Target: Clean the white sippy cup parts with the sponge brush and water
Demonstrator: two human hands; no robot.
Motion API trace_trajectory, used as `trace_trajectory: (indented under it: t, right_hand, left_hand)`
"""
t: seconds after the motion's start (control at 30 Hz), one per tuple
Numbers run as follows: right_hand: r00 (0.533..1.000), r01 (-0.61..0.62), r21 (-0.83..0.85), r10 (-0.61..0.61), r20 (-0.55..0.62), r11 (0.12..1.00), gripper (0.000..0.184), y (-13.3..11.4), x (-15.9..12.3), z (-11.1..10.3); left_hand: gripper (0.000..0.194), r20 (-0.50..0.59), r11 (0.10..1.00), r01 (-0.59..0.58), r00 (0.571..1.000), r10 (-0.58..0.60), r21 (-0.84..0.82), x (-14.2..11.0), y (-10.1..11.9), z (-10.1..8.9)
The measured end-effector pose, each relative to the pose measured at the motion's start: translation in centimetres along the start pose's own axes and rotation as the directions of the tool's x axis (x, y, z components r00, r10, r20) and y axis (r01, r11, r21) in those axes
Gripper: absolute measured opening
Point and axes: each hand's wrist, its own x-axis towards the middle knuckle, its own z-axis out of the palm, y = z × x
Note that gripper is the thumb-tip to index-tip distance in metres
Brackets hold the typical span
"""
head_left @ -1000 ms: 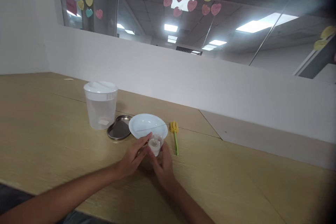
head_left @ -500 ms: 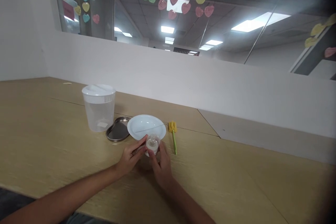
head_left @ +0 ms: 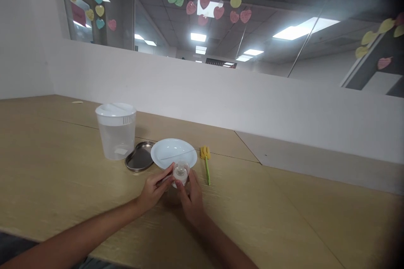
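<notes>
A small clear plastic piece with a round top, like a bottle teat in its ring (head_left: 180, 172), is held just above the wooden table, at the near rim of a white plate (head_left: 170, 151). My left hand (head_left: 153, 188) pinches it from the left with thumb and forefinger. Around its right and near side my right hand (head_left: 190, 199) curls its fingers. Both hands are closed on it.
A clear plastic jug with a white lid (head_left: 115, 130) stands left of the plate. A kidney-shaped metal tray (head_left: 138, 157) lies between them. A yellow sponge brush with a green handle (head_left: 206, 160) lies right of the plate. A low white partition (head_left: 221, 92) backs the table.
The camera view has shifted slightly, so everything sits a little lower and to the left. Both hands keep the same grip on the clear piece.
</notes>
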Motion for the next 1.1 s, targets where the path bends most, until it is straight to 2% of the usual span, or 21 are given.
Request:
trace_trajectory:
  t: [0.43, 0.8, 0.97, 1.1]
  right_hand:
    - [0.998, -0.046, 0.027, 0.044, 0.053, 0.999, 0.035, -0.6, 0.2, -0.2]
    - [0.994, -0.065, 0.039, 0.061, 0.087, 0.997, 0.034, -0.9, 0.5, -0.4]
    - [0.994, -0.049, 0.044, 0.044, 0.097, 0.998, 0.033, -1.0, 0.7, -0.6]
    - [0.995, -0.051, 0.043, 0.047, 0.087, 0.998, 0.031, -1.0, 0.6, -0.6]
  left_hand:
    - [0.039, 0.000, 0.997, 0.053, 0.999, -0.053, -0.059, 0.1, 0.2, 0.0]
    - [0.040, 0.008, 0.996, 0.080, 0.997, -0.079, -0.042, 0.0, 0.0, -0.1]
    - [0.038, -0.035, 0.998, 0.032, 0.999, -0.033, -0.045, -0.1, 0.1, 0.0]
    - [0.038, -0.039, 0.998, 0.039, 0.998, -0.041, -0.058, 0.0, 0.4, 0.1]
